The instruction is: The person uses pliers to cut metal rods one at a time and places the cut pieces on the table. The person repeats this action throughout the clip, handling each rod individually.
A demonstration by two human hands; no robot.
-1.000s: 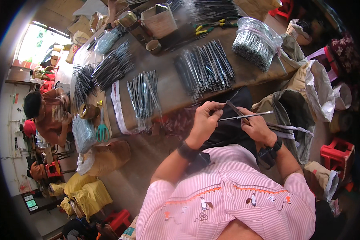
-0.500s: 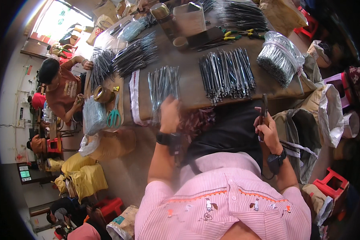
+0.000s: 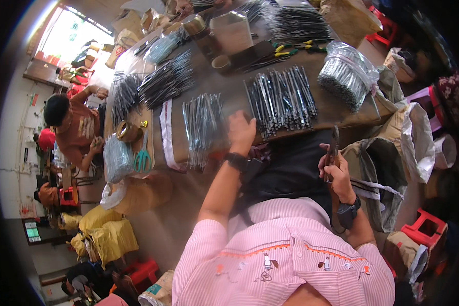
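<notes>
My left hand (image 3: pixel 241 131) is at the table's front edge with thumb and fingers apart, and I see nothing in it. It lies between a bundle of thin silvery rods (image 3: pixel 203 122) on its left and a row of darker metal strips (image 3: pixel 281 99) on its right, nearest to the left end of the dark strips. My right hand (image 3: pixel 340 176) is closed around a pair of dark pliers (image 3: pixel 334 143), held upright in front of the table edge, over my lap. The fingers partly cover the handles.
On the table (image 3: pixel 229 81) are more rod bundles, a plastic-wrapped bundle (image 3: pixel 344 76), yellow-handled pliers (image 3: pixel 285 50) and a clear tub (image 3: pixel 232 28). Teal scissors (image 3: pixel 143 159) lie left. Open sacks (image 3: pixel 385 173) stand at right. A co-worker (image 3: pixel 76 127) sits at the far left.
My left hand has left the silvery rod bundle and moved right, toward the dark strips. My right hand keeps its hold on the pliers. The view has shifted slightly.
</notes>
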